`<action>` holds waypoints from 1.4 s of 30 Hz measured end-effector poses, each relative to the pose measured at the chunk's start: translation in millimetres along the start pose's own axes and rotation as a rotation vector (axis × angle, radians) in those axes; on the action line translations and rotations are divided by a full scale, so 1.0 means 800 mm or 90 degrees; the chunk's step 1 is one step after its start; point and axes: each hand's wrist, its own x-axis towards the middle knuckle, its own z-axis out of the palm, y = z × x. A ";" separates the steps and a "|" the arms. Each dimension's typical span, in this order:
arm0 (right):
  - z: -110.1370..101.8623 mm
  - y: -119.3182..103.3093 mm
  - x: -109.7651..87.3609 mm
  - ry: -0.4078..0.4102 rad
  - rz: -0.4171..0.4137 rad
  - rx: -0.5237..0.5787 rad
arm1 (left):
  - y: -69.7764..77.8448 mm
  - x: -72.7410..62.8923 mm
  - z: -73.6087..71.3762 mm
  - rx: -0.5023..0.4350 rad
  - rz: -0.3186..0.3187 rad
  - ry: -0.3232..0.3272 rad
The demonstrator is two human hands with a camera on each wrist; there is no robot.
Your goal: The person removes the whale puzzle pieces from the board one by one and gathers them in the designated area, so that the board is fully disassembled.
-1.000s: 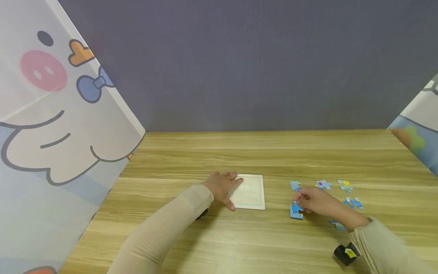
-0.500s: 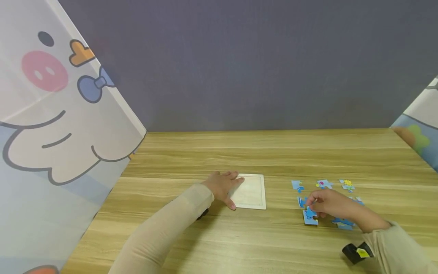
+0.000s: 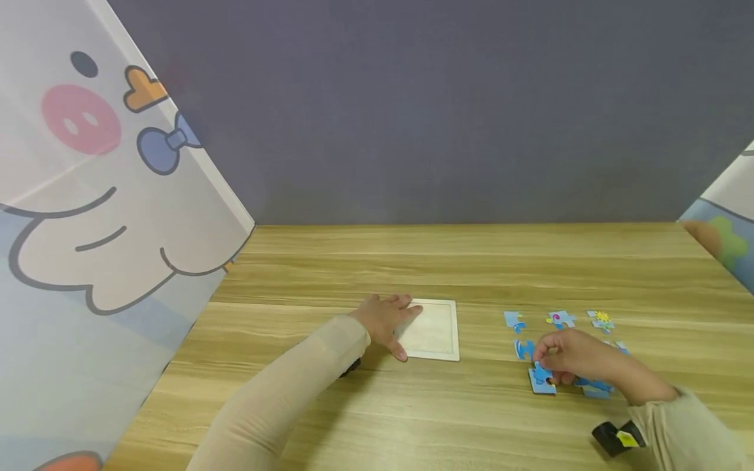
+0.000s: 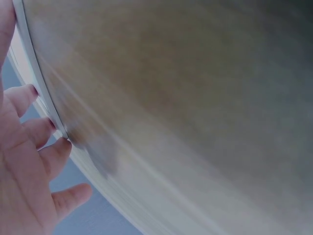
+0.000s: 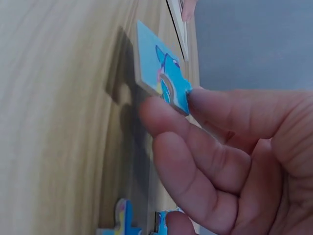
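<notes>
With thumb and fingertips my right hand [image 3: 580, 356] pinches a blue jigsaw piece [image 3: 541, 379]. In the right wrist view the piece [image 5: 161, 68] is tilted, held just off the wood, its shadow beside it. My left hand [image 3: 384, 322] lies spread over the left side of a pale square puzzle frame [image 3: 456, 333]; the left wrist view has its fingers [image 4: 56, 154] at the frame's edge. Other jigsaw pieces lie near the right hand: a light blue corner piece [image 3: 514, 320], a blue piece [image 3: 523, 349], one with a pink swirl [image 3: 561, 319]. The hand partly hides several others.
The sun-printed piece [image 3: 601, 320] and a blue piece below the right hand [image 3: 595, 387] lie on the wood-grain table [image 3: 353, 261]. A dark grey panel [image 3: 459, 118] closes off the back. A cartoon-printed panel [image 3: 147, 235] borders the left side.
My right hand has carried the pinched jigsaw piece to the right and slightly toward me, uncovering the blue piece behind it. My left hand stays on the frame.
</notes>
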 end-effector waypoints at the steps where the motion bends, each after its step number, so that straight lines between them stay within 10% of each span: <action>1: 0.000 0.001 0.000 -0.001 0.001 0.000 | 0.001 0.000 -0.001 0.000 0.000 -0.001; 26: 0.005 0.001 0.004 -0.002 0.047 0.008 | 0.002 0.002 -0.001 0.038 -0.003 -0.013; 42: -0.040 -0.001 -0.021 0.142 0.086 -0.233 | -0.004 -0.005 0.000 0.008 0.023 -0.037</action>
